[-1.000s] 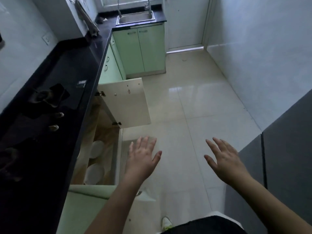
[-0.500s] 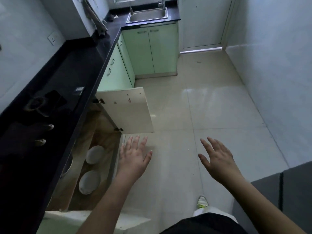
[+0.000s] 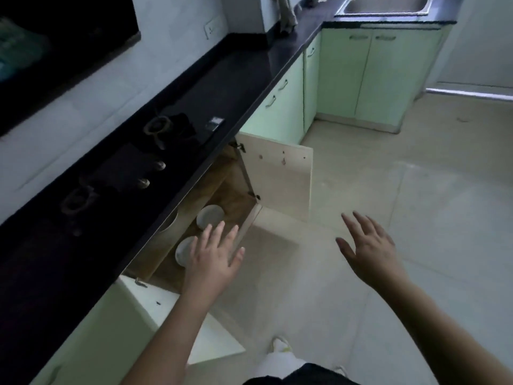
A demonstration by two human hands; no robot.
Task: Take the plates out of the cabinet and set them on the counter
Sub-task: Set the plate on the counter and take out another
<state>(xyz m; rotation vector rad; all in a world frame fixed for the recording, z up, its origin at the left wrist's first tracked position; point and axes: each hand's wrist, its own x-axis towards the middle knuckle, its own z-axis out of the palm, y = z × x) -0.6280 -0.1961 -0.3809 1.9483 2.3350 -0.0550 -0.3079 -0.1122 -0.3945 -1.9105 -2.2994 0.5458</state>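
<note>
Two white plates, the far plate (image 3: pixel 210 219) and the near plate (image 3: pixel 184 250), lie on the open cabinet's wooden floor (image 3: pixel 236 207). The reach is under way: the left hand (image 3: pixel 215 257) hovers spread and empty over the near plate; the right hand (image 3: pixel 366 245) is also splayed and empty. Next comes ducking under the overhanging dark bench (image 3: pixel 222 87), between the open doors (image 3: pixel 280 176).

White plates (image 3: pixel 210 216); black counter (image 3: pixel 227 87); mint-green doors (image 3: pixel 280 107).

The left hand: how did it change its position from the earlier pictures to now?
The left hand moved from over the floor toward the open cabinet and now overlaps the nearer plate; contact is unclear. The right hand stays open over the floor. Both plates, including the farther plate, remain inside.
</note>
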